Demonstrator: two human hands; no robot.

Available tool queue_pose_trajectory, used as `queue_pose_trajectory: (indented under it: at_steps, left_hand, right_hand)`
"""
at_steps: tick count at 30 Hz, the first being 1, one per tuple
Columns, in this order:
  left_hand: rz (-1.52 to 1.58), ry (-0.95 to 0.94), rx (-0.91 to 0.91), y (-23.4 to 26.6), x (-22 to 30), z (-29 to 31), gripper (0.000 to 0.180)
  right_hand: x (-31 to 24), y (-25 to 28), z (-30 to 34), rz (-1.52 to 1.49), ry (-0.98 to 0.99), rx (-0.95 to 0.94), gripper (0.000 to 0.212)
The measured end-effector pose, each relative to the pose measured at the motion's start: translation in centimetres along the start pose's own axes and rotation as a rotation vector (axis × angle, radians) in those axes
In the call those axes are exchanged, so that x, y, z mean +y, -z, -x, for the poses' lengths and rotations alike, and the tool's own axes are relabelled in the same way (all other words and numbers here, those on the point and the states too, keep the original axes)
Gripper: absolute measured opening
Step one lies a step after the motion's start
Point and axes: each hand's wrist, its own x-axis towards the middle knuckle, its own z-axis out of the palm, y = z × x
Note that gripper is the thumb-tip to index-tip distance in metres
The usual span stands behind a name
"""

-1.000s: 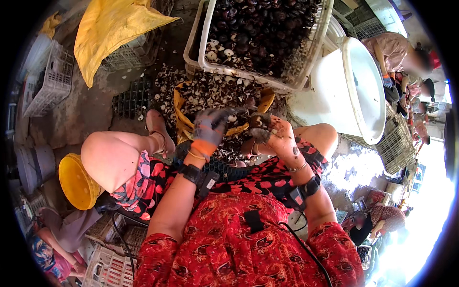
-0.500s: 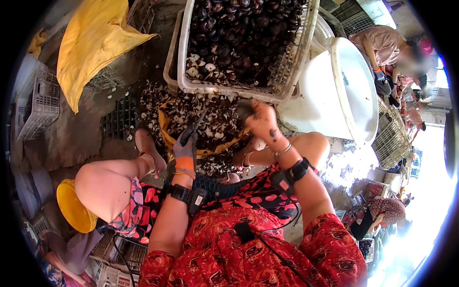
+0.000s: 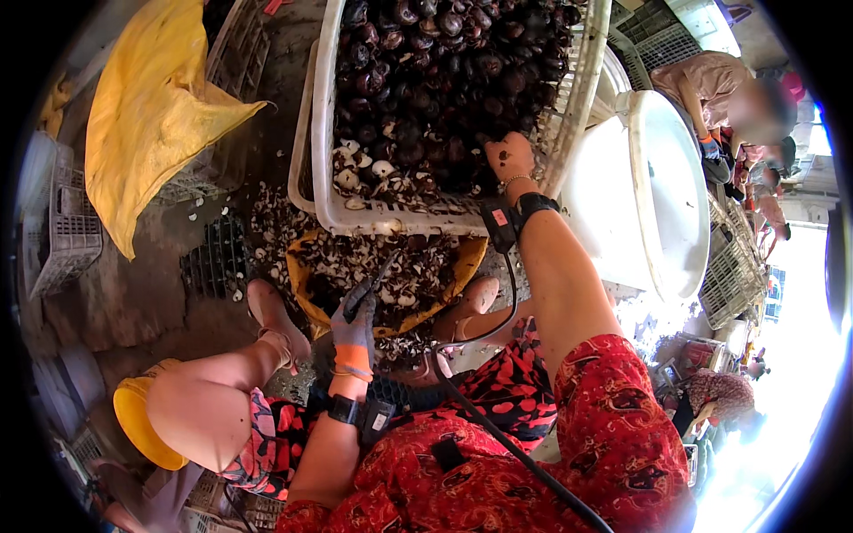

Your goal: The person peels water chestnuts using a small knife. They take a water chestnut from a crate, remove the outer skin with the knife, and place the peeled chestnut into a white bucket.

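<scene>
A: So what's the left side gripping?
B: Slim tool [image 3: 382, 269], probably light and stiff, best held by the handle. Gloved left hand [image 3: 353, 324] is curling snugly round it.
A: Dark round pieces [image 3: 462, 62]?
B: They're filling the pale crate [image 3: 400, 222], looking firm, slippery; I'd pinch the sides. Right hand [image 3: 511, 158] is sitting among them, finger opening hidden, can't tell.

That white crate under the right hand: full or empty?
Well filled, not brimming: dark, rounded pieces cover most of the crate in view; its right wall rises above them.
</scene>
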Motion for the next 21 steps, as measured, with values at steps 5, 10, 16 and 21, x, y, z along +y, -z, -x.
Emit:
queue_pose_trajectory:
  at_steps: [5, 10, 16, 21]
  left_hand:
    - [-0.011, 0.003, -0.059, -1.2, 0.9, 0.1, 0.027]
    - [0.07, 0.048, -0.127, -0.9, 2.6, 0.9, 0.03]
    - [-0.631, -0.42, -0.54, -1.8, 2.1, 2.3, 0.035]
    - [-0.711, -0.446, -0.851, -1.3, -1.0, 0.4, 0.031]
  right_hand:
    - [6.5, -3.0, -3.6, 0.142, 0.295, -0.04, 0.03]
    - [-0.6, 6.7, 10.8, -0.519, 0.079, -0.475, 0.023]
    - [2.2, 5.0, 24.4, -0.165, 0.835, -0.219, 0.043]
    - [2.9, 1.5, 28.3, -0.215, 0.645, -0.263, 0.034]
